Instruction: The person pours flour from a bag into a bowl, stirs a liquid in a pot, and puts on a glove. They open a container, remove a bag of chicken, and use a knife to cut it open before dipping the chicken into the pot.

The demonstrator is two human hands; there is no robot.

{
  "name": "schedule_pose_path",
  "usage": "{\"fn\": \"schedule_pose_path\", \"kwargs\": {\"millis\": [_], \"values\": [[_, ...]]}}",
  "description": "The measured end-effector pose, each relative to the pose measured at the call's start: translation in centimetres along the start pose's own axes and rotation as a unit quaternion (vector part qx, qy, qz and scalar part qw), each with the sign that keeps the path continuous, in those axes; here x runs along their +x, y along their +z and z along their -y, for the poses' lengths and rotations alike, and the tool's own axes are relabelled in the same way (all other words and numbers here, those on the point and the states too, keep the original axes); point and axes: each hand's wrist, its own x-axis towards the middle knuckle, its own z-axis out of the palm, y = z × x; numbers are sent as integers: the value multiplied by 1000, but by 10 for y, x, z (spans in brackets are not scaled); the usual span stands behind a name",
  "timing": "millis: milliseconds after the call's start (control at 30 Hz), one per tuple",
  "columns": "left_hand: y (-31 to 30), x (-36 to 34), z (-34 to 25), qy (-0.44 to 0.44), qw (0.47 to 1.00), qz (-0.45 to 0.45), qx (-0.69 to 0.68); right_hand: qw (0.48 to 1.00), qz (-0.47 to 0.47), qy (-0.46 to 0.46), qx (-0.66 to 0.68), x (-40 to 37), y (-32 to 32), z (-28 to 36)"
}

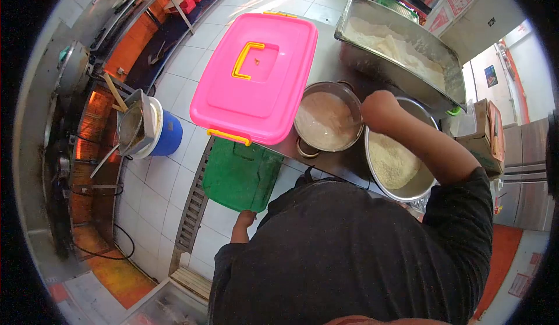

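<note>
While the right hand (379,111) seems to dip into the pot of batter (326,121), middle of the frame, beside the bowl of crumbs (393,162), its fingers are hidden. The left hand (244,217) hangs low, fingers unclear. Lifting out needs slow care; batter drips.

Round steel pot (326,85) of pale batter stands upright beside the crumb-filled bowl (416,190).

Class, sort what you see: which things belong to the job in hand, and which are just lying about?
In use: right hand, pot of batter, bowl of crumbs, tray of flour.
Lying about: pink box, green bin, blue bucket.
</note>
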Motion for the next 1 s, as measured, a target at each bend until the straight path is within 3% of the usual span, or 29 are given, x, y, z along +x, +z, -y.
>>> {"fn": "schedule_pose_path", "kwargs": {"millis": [67,167,233,300,333,400,467,567,633,767,867,900,1000], "values": [[-3,5,-9,-99,995,31,4,1000,6,-23,-1,-5,1,7],[10,2,2,-9,990,-99,-96,997,-17,-75,21,-3,-8,17],[20,11,2,-78,991,-96,-52,998,-40,-41,29,12,-1,12],[24,18,6,-53,993,-90,-50,999,-33,-14,22,16,4,11],[22,22,9,7,994,-88,-69,1000,-15,-4,10,14,7,8],[15,25,15,57,998,-25,26,1000,1,-11,-8,11,2,13],[8,30,16,36,961,101,253,999,2,-42,-17,-9,-8,23],[13,2,5,18,997,-58,-48,997,-45,-54,10,1,-6,34],[19,6,15,-21,993,-50,-106,997,-68,-41,20,20,-2,34],[17,17,25,-116,987,-21,-112,997,-73,12,3,47,7,11],[-16,-19,-39,-130,991,-39,-11,999,-24,26,-40,44,17,-2],[-14,-22,-39,-132,990,-45,-39,999,16,16,-42,37,14,1],[4,-18,-17,-143,985,-56,-80,995,15,-91,-43,11,1,18]]}}
